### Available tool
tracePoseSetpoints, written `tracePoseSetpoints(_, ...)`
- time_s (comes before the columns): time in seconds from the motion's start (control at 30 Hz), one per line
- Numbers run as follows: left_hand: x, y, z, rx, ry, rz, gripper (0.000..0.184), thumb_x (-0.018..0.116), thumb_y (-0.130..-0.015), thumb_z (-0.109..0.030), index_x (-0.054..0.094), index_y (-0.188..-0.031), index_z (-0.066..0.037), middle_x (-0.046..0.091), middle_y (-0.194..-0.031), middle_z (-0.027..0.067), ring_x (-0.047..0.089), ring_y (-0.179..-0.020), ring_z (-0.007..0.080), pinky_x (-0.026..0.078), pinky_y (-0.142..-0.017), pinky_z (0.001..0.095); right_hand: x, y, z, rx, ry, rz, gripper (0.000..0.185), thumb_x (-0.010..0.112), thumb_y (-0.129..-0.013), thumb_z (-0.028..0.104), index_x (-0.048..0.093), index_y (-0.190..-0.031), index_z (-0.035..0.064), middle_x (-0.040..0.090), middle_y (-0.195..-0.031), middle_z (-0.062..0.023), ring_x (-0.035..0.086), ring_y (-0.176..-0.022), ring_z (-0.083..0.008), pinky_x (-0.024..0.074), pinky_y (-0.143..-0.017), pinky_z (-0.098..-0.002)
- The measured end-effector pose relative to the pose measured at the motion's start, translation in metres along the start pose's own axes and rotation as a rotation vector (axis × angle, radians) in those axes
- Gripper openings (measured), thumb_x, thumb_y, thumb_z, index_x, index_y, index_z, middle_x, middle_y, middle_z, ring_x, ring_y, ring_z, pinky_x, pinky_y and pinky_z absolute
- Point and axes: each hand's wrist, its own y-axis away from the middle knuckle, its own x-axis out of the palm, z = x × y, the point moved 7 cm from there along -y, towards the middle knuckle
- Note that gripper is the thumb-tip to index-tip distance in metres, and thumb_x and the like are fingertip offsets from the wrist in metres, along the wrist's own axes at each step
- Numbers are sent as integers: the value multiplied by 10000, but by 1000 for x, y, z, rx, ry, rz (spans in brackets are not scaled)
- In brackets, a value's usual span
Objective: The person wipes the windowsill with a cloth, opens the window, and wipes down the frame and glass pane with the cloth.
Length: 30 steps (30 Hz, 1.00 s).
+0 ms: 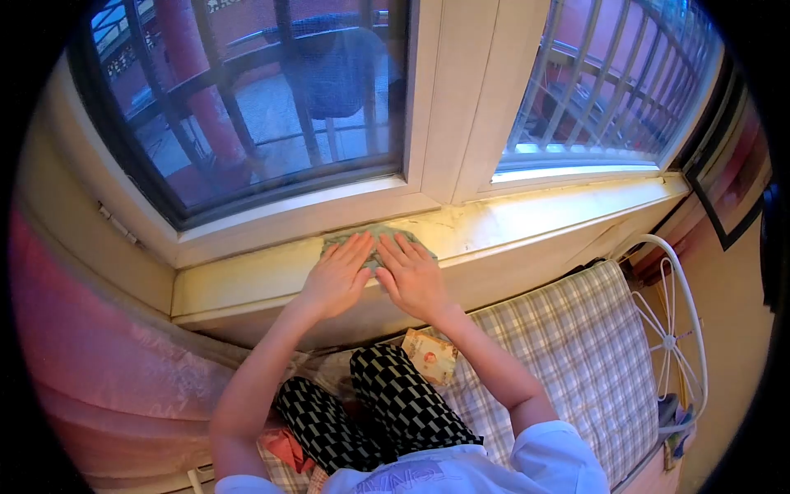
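Note:
A greenish cloth lies on the pale window sill, below the frame between the two windows. My left hand rests flat on the cloth's left part, its fingers stretched out. Beside it, my right hand presses flat on the cloth's right part with its fingers extended. The thumbs are close to each other near the sill's front edge. Both palms cover much of the cloth.
Windows with bars outside rise behind the sill. Below are a checked bed cover, a patterned packet by my knee, and a white metal bed frame at right. A pink curtain hangs at left.

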Motion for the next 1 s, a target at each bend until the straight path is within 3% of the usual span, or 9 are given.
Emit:
tracePoseSetpoints(0.2,0,-8,-1,5,21,42,571,316,-1018,-316,227,-1500,-24,227,-1565,134,192,-1453,279,155,-1174,448,-2,1,-7,-48,1,3,467,488,-967,331,537,-1287,-6,563,-1308,-175,507,-1231,-336,387,-1038,-423)
tracePoseSetpoints(0.3,-1,-18,-7,74,-36,-25,554,345,-1005,-286,279,-1476,-2,281,-1540,151,247,-1431,286,204,-1158,443,-2,4,-16,-25,5,12,475,484,-969,337,526,-1301,-1,551,-1326,-166,495,-1247,-326,381,-1049,-417)
tracePoseSetpoints(0.43,1,-39,-21,87,-10,0,552,335,-1006,-279,274,-1476,3,273,-1545,146,239,-1436,280,193,-1162,439,-10,9,-34,-3,43,19,487,479,-970,347,514,-1313,2,537,-1345,-158,486,-1260,-325,375,-1059,-417)
tracePoseSetpoints(0.5,7,-49,-27,55,82,74,570,314,-1012,-302,225,-1501,-22,206,-1575,124,176,-1456,293,146,-1175,451,-15,12,-46,37,83,34,499,473,-971,356,504,-1325,6,529,-1355,-156,478,-1270,-324,373,-1061,-417)
tracePoseSetpoints(0.6,14,-66,-37,96,13,30,556,328,-1006,-285,266,-1482,-6,262,-1553,129,214,-1446,267,178,-1169,431,-22,17,-63,60,107,25,497,470,-972,361,513,-1318,7,530,-1355,-155,475,-1273,-327,369,-1065,-418)
tracePoseSetpoints(0.8,21,-83,-49,79,99,93,581,326,-1004,-311,230,-1500,-23,211,-1571,134,170,-1458,278,132,-1182,428,-33,21,-82,85,54,25,483,475,-972,357,536,-1296,4,535,-1349,-158,483,-1267,-317,367,-1066,-421)
tracePoseSetpoints(1.0,27,-99,-63,104,90,25,563,341,-1001,-291,269,-1482,-8,259,-1553,130,203,-1450,249,171,-1173,428,-45,26,-103,126,-1,28,463,492,-965,342,547,-1284,10,535,-1352,-150,483,-1266,-314,372,-1062,-425)
